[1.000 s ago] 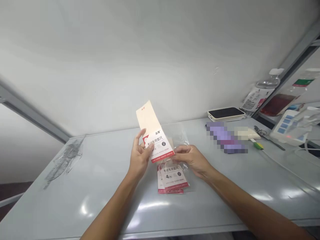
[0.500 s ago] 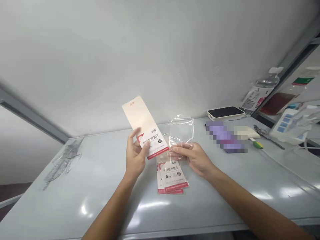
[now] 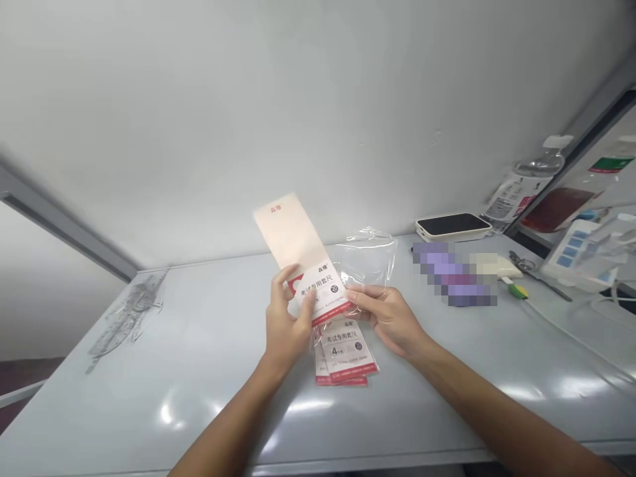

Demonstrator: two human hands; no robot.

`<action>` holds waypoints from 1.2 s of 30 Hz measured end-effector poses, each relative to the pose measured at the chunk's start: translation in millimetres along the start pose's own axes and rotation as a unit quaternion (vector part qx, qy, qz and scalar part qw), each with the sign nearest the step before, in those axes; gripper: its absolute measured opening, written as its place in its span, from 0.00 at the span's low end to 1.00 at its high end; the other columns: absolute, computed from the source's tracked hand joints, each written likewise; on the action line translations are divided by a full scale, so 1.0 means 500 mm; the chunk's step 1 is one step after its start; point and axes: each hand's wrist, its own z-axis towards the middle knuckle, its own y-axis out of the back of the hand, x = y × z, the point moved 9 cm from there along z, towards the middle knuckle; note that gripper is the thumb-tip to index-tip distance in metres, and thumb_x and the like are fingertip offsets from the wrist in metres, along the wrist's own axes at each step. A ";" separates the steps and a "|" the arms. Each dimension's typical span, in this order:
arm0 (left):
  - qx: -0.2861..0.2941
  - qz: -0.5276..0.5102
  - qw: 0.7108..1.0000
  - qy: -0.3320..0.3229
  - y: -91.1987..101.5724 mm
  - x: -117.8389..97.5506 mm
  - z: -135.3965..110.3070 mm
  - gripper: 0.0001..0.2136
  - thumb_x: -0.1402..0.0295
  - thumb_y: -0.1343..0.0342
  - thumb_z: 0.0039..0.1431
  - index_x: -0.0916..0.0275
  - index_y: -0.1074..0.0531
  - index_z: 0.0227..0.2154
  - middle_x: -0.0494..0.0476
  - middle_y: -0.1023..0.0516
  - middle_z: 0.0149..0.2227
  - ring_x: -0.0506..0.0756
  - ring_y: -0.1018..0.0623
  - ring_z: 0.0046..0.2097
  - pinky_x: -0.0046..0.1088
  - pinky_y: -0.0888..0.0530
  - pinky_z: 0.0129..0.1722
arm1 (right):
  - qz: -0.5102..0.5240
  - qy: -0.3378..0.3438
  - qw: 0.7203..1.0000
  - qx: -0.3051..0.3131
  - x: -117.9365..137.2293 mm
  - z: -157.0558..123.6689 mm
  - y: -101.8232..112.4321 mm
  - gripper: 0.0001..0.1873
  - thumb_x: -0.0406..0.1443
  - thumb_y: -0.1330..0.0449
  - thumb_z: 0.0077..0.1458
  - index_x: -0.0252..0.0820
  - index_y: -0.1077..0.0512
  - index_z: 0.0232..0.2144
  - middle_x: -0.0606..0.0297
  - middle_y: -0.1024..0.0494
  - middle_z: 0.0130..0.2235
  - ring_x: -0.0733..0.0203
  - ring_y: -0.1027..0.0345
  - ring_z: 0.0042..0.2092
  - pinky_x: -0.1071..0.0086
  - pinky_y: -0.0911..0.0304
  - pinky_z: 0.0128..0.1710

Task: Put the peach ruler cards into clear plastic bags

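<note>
A long folded card (image 3: 293, 232), cream above and white with red print below, is tilted in my left hand (image 3: 289, 315), thumb on its printed front. My right hand (image 3: 390, 318) is closed on a clear plastic bag (image 3: 372, 255), whose upper part stands up behind the fingers. The card's lower right corner meets my right fingertips, and whether it is inside the bag I cannot tell. Below my hands, packed cards (image 3: 348, 354) with the same red print lie overlapping on the table.
Clear rulers (image 3: 129, 311) lie at the table's left. On the right are a phone (image 3: 453, 225), a blurred purple item (image 3: 450, 275), a white cable (image 3: 561, 324), scissors (image 3: 541, 278) and a water bottle (image 3: 521, 182). A grey wall (image 3: 318, 119) closes off the back.
My left hand has moved right and slightly down with the card. Its lower corner now meets my right fingertips at the bag. My right hand has barely moved.
</note>
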 end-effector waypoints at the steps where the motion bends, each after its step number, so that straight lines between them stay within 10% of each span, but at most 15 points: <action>1: 0.019 0.016 1.000 0.000 -0.010 0.001 -0.004 0.22 0.66 0.45 0.51 0.54 0.40 0.50 0.58 0.32 0.47 0.59 0.31 0.47 0.34 0.30 0.40 | 0.000 0.002 1.000 0.004 0.001 0.000 -0.003 0.13 0.40 0.36 0.41 0.38 0.24 0.30 0.60 0.23 0.33 0.56 0.30 0.36 0.61 0.35 0.40; 12: 0.164 0.120 0.979 -0.030 -0.046 -0.008 -0.006 0.26 0.67 0.44 0.48 0.50 0.39 0.52 0.53 0.28 0.43 0.59 0.33 0.48 0.45 0.66 0.57 | -0.001 0.006 0.998 -0.059 0.005 0.007 0.030 0.12 0.40 0.33 0.37 0.40 0.27 0.26 0.64 0.23 0.28 0.59 0.30 0.32 0.66 0.35 0.33; 19: 0.191 0.180 0.956 -0.131 -0.067 -0.032 -0.018 0.22 0.65 0.48 0.52 0.52 0.38 0.52 0.53 0.26 0.29 0.58 0.31 0.41 0.48 0.55 0.57 | 0.031 -0.013 0.999 -0.013 -0.001 0.006 0.013 0.14 0.40 0.33 0.37 0.40 0.27 0.29 0.63 0.23 0.30 0.56 0.29 0.31 0.64 0.34 0.32; 23: 0.068 0.074 0.995 -0.031 -0.006 -0.013 0.021 0.26 0.63 0.49 0.54 0.54 0.47 0.56 0.56 0.29 0.43 0.57 0.31 0.47 0.40 0.40 0.51 | -0.001 -0.028 0.999 0.036 0.005 0.000 -0.002 0.13 0.39 0.33 0.37 0.39 0.26 0.28 0.62 0.23 0.28 0.58 0.29 0.29 0.65 0.34 0.30; 27: 0.087 -0.107 0.984 0.112 -0.002 0.030 0.035 0.26 0.62 0.47 0.53 0.55 0.44 0.55 0.58 0.38 0.54 0.58 0.32 0.50 0.32 0.33 0.45 | -0.049 -0.056 0.990 0.118 -0.001 -0.012 -0.029 0.11 0.37 0.34 0.38 0.38 0.25 0.27 0.62 0.23 0.27 0.58 0.29 0.29 0.67 0.35 0.28; 32: 0.046 -0.144 0.976 0.159 0.018 0.053 0.038 0.36 0.63 0.43 0.49 0.52 0.56 0.58 0.56 0.28 0.42 0.53 0.26 0.39 0.31 0.29 0.38 | -0.099 -0.060 0.983 0.145 -0.003 -0.015 -0.031 0.13 0.38 0.34 0.39 0.36 0.25 0.29 0.59 0.22 0.30 0.56 0.29 0.30 0.66 0.35 0.29; 36: 0.030 -0.067 0.990 0.124 0.032 0.048 0.046 0.29 0.60 0.42 0.46 0.60 0.42 0.52 0.56 0.25 0.34 0.54 0.25 0.33 0.31 0.28 0.33 | -0.132 -0.073 0.979 0.140 -0.010 -0.012 -0.022 0.19 0.40 0.35 0.38 0.35 0.26 0.34 0.55 0.22 0.33 0.53 0.28 0.33 0.63 0.34 0.32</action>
